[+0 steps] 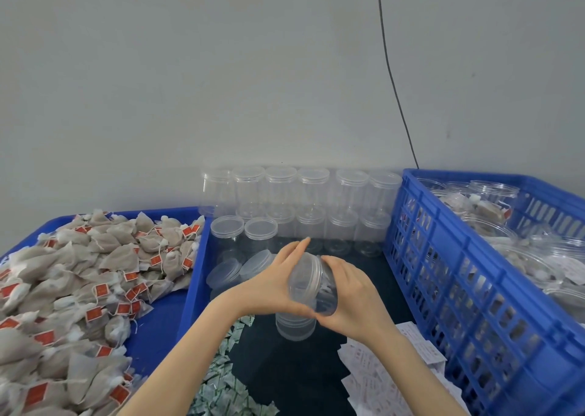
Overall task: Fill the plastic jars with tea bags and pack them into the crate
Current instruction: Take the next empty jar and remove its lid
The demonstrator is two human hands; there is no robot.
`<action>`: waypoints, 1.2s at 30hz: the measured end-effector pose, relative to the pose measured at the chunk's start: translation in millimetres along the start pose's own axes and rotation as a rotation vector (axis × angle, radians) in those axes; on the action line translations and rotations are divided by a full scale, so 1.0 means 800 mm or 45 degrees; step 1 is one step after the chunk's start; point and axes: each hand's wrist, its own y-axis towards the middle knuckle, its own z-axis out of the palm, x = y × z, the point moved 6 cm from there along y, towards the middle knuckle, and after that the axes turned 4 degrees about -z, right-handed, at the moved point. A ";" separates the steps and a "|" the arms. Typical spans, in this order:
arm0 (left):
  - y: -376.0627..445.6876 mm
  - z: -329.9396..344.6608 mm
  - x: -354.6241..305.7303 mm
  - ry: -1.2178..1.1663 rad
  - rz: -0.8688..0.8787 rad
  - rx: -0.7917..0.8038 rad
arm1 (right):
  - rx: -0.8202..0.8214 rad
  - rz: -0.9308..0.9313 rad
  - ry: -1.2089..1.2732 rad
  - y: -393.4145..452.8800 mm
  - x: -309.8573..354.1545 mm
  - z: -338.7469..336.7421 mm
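I hold a clear plastic jar (311, 284) tilted on its side above the dark table, lid end toward the left. My left hand (272, 284) wraps the lid end, thumb under it and fingers pointing up past it. My right hand (346, 295) grips the jar body from the right. The jar looks empty. A heap of tea bags (79, 286) with red tags fills the blue tray (193, 289) at the left. The blue crate (449, 276) at the right holds several filled jars (493, 194).
Rows of empty lidded jars (297, 206) stand against the wall behind my hands. Another jar (294, 327) stands under my hands, and two jars (240, 271) lie on their sides to the left. Small sachets (221, 381) and white paper slips (376, 374) lie on the near table.
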 end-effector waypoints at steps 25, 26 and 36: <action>0.000 -0.007 0.002 -0.054 -0.111 -0.039 | -0.023 0.096 0.033 -0.008 -0.008 0.003; 0.001 -0.007 0.005 -0.033 -0.143 -0.053 | -0.023 0.092 0.035 -0.008 -0.008 0.003; -0.001 0.003 0.006 0.015 -0.079 0.086 | -0.046 0.081 0.027 -0.006 -0.007 -0.005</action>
